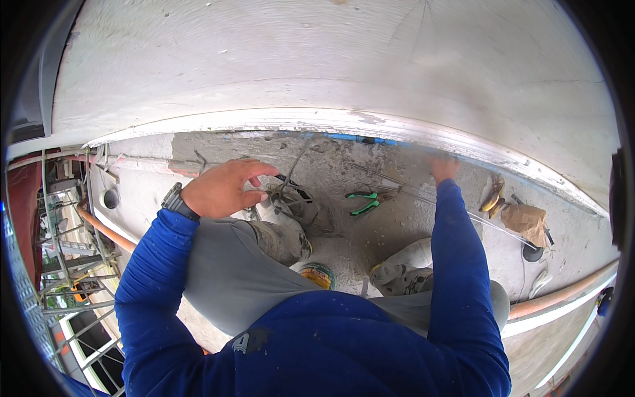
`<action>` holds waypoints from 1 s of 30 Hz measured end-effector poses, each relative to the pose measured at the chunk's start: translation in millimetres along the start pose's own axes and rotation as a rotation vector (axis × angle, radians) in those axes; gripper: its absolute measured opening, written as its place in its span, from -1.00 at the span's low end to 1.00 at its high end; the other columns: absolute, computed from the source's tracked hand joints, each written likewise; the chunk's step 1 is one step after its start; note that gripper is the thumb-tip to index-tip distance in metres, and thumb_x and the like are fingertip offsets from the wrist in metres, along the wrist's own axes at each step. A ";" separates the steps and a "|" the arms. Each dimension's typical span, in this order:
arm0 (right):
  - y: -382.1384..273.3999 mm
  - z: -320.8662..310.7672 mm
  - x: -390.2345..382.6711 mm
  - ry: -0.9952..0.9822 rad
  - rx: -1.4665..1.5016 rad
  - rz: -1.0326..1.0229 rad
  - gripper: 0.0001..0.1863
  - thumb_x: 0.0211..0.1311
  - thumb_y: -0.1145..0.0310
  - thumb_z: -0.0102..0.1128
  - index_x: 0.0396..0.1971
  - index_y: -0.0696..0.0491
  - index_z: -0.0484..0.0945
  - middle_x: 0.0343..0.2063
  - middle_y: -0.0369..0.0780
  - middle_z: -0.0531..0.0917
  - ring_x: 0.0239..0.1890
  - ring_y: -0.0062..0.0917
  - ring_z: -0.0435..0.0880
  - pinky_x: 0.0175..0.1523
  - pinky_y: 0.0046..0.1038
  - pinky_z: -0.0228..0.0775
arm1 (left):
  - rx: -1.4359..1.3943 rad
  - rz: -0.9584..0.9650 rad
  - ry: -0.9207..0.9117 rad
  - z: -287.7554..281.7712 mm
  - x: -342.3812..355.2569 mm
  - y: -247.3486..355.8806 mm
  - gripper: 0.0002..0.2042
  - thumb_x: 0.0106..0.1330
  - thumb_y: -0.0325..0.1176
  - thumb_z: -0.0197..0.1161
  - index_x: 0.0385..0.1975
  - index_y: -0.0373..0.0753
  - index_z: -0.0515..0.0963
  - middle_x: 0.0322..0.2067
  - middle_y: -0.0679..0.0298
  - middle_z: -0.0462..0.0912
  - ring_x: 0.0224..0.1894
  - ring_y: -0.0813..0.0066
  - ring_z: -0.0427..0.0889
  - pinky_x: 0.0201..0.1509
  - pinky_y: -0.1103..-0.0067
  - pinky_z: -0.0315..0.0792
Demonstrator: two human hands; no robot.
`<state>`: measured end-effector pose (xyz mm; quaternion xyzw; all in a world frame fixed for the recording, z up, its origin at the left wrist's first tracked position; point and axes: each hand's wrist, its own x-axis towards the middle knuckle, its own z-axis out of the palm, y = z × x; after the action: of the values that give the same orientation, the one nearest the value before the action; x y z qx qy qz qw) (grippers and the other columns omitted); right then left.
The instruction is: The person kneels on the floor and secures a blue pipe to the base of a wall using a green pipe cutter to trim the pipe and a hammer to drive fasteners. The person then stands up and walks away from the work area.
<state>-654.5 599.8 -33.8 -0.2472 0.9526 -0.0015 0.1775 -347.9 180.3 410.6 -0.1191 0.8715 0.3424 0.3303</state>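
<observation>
My left hand (225,188) is raised over my left knee, thumb and forefinger apart, with nothing seen between them. Just beyond its fingertips lie a thin grey cable (296,165) and a dark strap-like piece (297,189); whether the hand touches them I cannot tell. My right hand (444,168) reaches down to the foot of the wall, and its fingers are smeared by motion. Pliers with green handles (364,202) lie on the dusty floor between my hands. Several thin metal rods (423,197) run from there past my right forearm.
A blue pipe (387,141) follows the wall base. To the right are a yellow-and-dark tool (493,197), a brown paper bag (524,222) and a dark round opening (532,252). A colourful tub (319,275) stands between my feet. Scaffolding (66,264) and an orange pipe (104,229) border the left.
</observation>
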 end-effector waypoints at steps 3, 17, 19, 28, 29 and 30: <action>-0.2 -1.2 -0.1 -0.027 -0.006 -0.008 -0.66 0.47 0.00 0.09 0.01 -0.34 0.81 0.09 -0.14 0.78 0.47 0.02 0.42 0.59 0.38 -0.28 | 0.005 -0.014 -0.005 -0.8 0.0 3.3 -0.50 0.42 -0.31 0.33 0.36 -0.20 0.49 0.09 0.04 0.68 0.07 0.21 0.71 0.16 0.31 0.57; -6.9 -19.4 -4.4 -0.035 0.005 0.013 -0.64 0.49 0.00 0.06 0.01 -0.31 0.82 0.11 -0.14 0.77 0.46 0.00 0.44 0.58 0.40 -0.28 | 0.033 -0.021 0.008 -1.4 2.1 8.9 -0.51 0.42 -0.25 0.32 0.33 -0.20 0.51 0.10 0.01 0.69 0.07 0.18 0.72 0.18 0.30 0.57; -8.0 -21.3 -5.0 -0.045 0.001 0.014 -0.64 0.49 0.00 0.06 0.01 -0.30 0.82 0.11 -0.14 0.77 0.47 0.00 0.43 0.58 0.39 -0.28 | 0.033 -0.024 0.011 -0.5 2.8 8.2 -0.51 0.42 -0.25 0.32 0.33 -0.20 0.51 0.09 0.02 0.69 0.06 0.19 0.72 0.18 0.31 0.57; -16.1 -27.3 -6.0 -0.122 -0.074 0.028 -0.58 0.51 -0.06 -0.02 0.13 -0.33 0.75 0.24 -0.17 0.69 0.48 -0.15 0.42 0.59 0.29 -0.23 | 0.028 -0.036 0.019 0.8 1.1 7.3 -0.53 0.43 -0.25 0.31 0.31 -0.22 0.52 0.06 0.02 0.71 0.05 0.20 0.73 0.16 0.31 0.58; -16.9 -25.2 -6.6 -0.096 -0.023 0.020 -0.60 0.48 -0.03 0.04 0.07 -0.29 0.78 0.21 -0.11 0.71 0.48 -0.07 0.41 0.61 0.30 -0.27 | 0.025 -0.033 0.021 0.8 0.2 7.1 -0.52 0.43 -0.25 0.31 0.31 -0.22 0.52 0.06 0.02 0.71 0.05 0.20 0.73 0.16 0.32 0.58; -13.4 -20.6 -7.1 -0.068 0.028 0.018 -0.63 0.45 0.00 0.10 0.01 -0.25 0.82 0.18 -0.04 0.72 0.49 0.01 0.39 0.62 0.31 -0.31 | 0.024 -0.024 0.021 0.4 0.6 7.2 -0.52 0.43 -0.25 0.31 0.31 -0.22 0.52 0.06 0.02 0.71 0.04 0.20 0.73 0.16 0.32 0.58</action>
<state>-649.4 589.7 -10.9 -0.2359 0.9481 -0.0047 0.2132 -351.4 185.9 413.7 -0.1292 0.8774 0.3268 0.3266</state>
